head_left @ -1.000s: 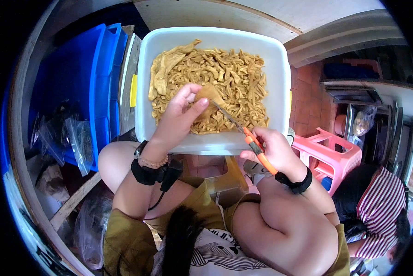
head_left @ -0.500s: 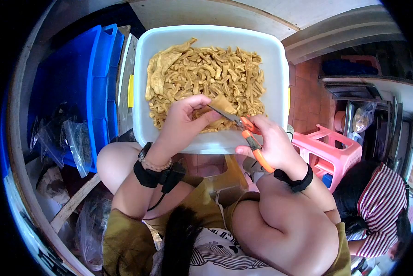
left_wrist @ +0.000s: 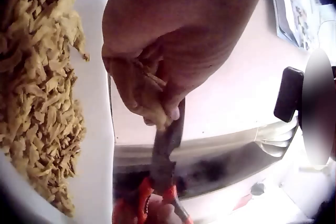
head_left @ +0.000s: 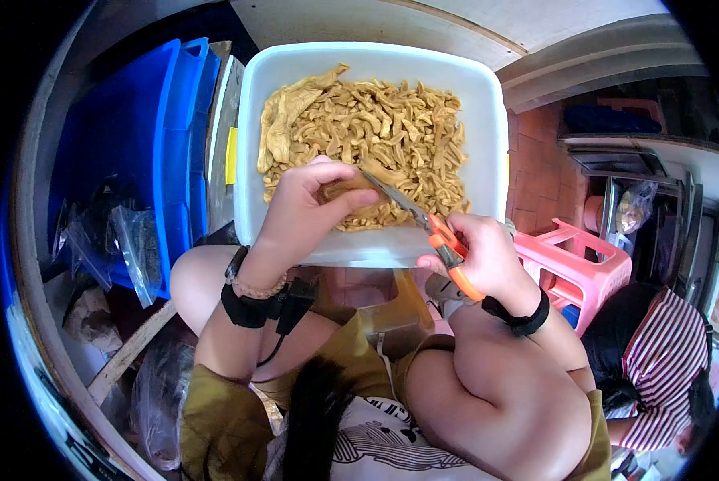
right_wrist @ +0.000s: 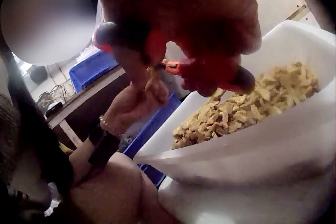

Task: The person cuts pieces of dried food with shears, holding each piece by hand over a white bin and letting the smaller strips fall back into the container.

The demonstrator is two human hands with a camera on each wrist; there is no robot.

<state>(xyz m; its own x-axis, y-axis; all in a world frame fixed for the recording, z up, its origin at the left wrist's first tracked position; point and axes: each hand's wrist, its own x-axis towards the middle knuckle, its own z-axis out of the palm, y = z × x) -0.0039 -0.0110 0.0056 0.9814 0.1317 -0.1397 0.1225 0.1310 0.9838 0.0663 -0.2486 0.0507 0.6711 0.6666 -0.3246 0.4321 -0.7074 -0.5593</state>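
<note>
My left hand [head_left: 295, 210] pinches a floppy tan piece of food [left_wrist: 152, 109] between thumb and fingers, over the near part of a white plastic tub [head_left: 484, 160]. Most of that piece is hidden inside the hand. With my right hand [head_left: 489, 255] I grip scissors [head_left: 446, 237] with orange and black handles, fingers curled round the loops. Their blades [left_wrist: 167, 148] point up and left, tips right at the left fingertips and the end of the piece. Below lies a heap of cut tan strips [head_left: 375, 128], with larger uncut pieces [head_left: 283, 128] along its left side.
Stacked blue crates [head_left: 179, 144] with plastic bags stand at the left, close to the tub. To the right is a pink stool [head_left: 576, 260] on a tiled floor. Another person in a striped top [head_left: 664, 361] sits at the lower right. A wooden panel borders the tub's far side.
The tan piece stuck up flat beyond my left fingers; now less of it shows. The scissor handles spread half a second ago and have since drawn closer together. The left hand has shifted slightly down.
</note>
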